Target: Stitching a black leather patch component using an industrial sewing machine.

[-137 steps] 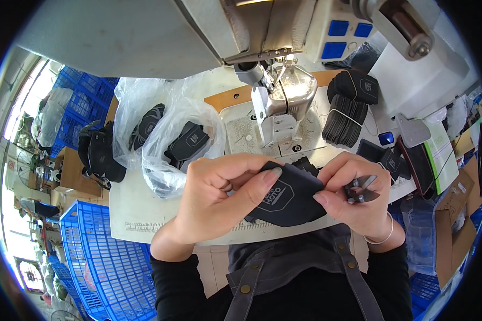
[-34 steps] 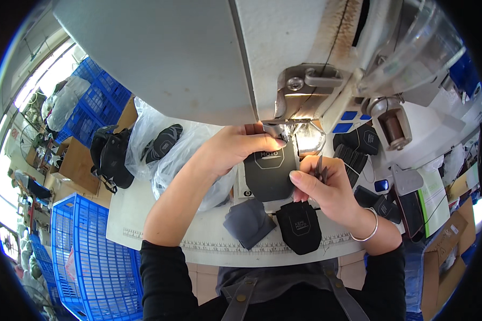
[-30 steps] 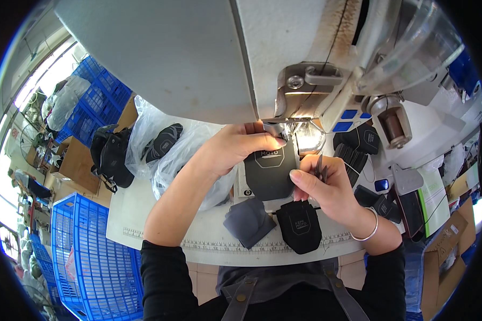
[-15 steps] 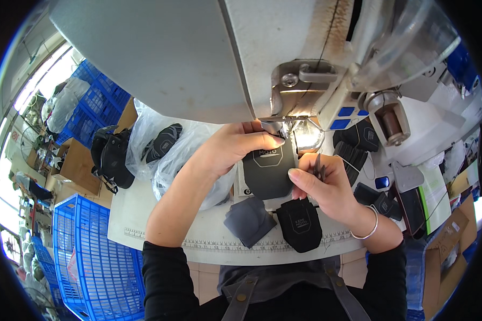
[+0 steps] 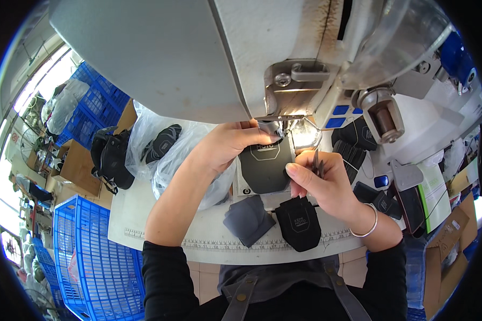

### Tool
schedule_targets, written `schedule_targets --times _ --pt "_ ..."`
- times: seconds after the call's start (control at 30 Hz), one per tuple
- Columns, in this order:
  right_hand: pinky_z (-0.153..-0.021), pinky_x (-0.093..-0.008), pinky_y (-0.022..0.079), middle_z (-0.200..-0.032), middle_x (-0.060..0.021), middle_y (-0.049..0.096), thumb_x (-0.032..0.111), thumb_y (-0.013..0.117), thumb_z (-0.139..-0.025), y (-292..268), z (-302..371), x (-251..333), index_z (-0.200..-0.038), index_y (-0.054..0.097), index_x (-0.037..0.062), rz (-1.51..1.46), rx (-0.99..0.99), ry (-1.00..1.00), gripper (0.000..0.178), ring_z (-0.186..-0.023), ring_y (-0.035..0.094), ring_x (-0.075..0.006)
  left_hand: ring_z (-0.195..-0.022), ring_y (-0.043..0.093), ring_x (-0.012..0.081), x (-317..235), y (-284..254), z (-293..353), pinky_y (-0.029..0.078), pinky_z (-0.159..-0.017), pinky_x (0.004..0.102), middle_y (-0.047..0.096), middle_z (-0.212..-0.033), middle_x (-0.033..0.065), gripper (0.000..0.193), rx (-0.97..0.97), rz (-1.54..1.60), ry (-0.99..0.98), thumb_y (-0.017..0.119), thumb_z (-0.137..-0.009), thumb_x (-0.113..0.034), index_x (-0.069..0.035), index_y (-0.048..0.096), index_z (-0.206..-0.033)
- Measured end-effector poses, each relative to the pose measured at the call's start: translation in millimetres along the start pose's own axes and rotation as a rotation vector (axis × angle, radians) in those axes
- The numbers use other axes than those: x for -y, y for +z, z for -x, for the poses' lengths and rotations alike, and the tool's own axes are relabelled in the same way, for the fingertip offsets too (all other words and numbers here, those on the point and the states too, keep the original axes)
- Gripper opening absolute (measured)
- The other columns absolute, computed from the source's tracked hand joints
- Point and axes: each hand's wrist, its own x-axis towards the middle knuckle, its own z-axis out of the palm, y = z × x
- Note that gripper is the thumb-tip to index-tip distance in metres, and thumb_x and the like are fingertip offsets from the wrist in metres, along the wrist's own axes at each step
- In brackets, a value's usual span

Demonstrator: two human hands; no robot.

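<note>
Left hand (image 5: 222,148): laid on dark panel (image 5: 265,168), frame centre; grip cannot be told
Right hand (image 5: 324,179): snips (image 5: 316,162) clasped, beside panel's right edge

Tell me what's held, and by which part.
The left hand holds the dark patch near its upper end. The right hand holds small snips, blades showing, gripped part hidden; whether it also grips the patch is unclear.

Room on worktop (image 5: 203,226) L of grey pieces (image 5: 249,221). Obst.: machine head (image 5: 155,59) above, plastic bag (image 5: 171,166) far L, R hand (image 5: 326,181) to R.
</note>
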Motion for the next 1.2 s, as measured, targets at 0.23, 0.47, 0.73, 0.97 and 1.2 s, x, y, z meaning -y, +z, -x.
schedule_targets --times 0.23,0.47,0.73,0.97,1.2 --pt "-0.045 -0.0162 0.031 -0.056 0.0020 0.054 0.017 0.057 -0.086 -1.4 2.7 -2.1 -0.067 0.055 0.0036 0.004 0.027 -0.013 0.023 -0.050 0.043 0.0001 -0.078 0.057 0.0109 -5.1 1.4 4.0 0.043 -0.074 0.0245 0.062 -0.084 0.0044 0.020 0.064 -0.070 0.011 0.064 -0.073 -0.010 -0.001 0.062 -0.091" --pt "-0.044 -0.0162 0.031 -0.056 0.0016 0.054 0.018 0.057 -0.086 -1.2 1.9 -1.7 -0.069 0.055 0.0033 -0.013 0.023 -0.008 0.023 -0.049 0.043 0.0001 -0.080 0.057 0.0118 -3.3 0.3 3.4 0.042 -0.076 0.0245 0.062 -0.086 0.0048 0.021 0.035 -0.024 0.022 0.064 -0.073 -0.010 -0.001 0.062 -0.092" --pt "-0.044 -0.0162 0.032 -0.056 0.0010 0.055 0.018 0.057 -0.086 -2.7 1.5 0.6 -0.071 0.057 0.0024 0.002 0.005 0.009 0.022 -0.048 0.044 -0.0005 -0.076 0.060 0.0157 0.3 -5.4 -1.1 0.046 -0.071 0.0259 0.064 -0.085 0.0102 0.021 0.050 -0.056 0.066 0.064 -0.071 -0.007 0.005 0.063 -0.088" --pt "-0.042 -0.0163 0.031 -0.056 0.0007 0.055 0.019 0.057 -0.086 1.3 2.0 2.2 -0.072 0.059 0.0022 0.010 -0.025 0.020 0.022 -0.047 0.044 -0.0004 -0.073 0.061 0.0148 -1.8 -7.6 0.2 0.047 -0.066 0.0253 0.064 -0.083 0.0112 0.021 0.059 -0.068 0.082 0.064 -0.072 -0.009 0.006 0.063 -0.086" --pt "-0.040 -0.0162 0.031 -0.056 0.0002 0.056 0.020 0.058 -0.086 -1.1 2.5 2.7 -0.074 0.060 0.0020 0.055 -0.044 0.039 0.022 -0.046 0.044 -0.0009 -0.075 0.059 0.0110 21.8 5.3 19.3 0.047 -0.067 0.0230 0.062 -0.084 0.0060 0.023 0.019 0.209 -0.012 0.065 -0.074 -0.012 0.000 0.060 -0.093"
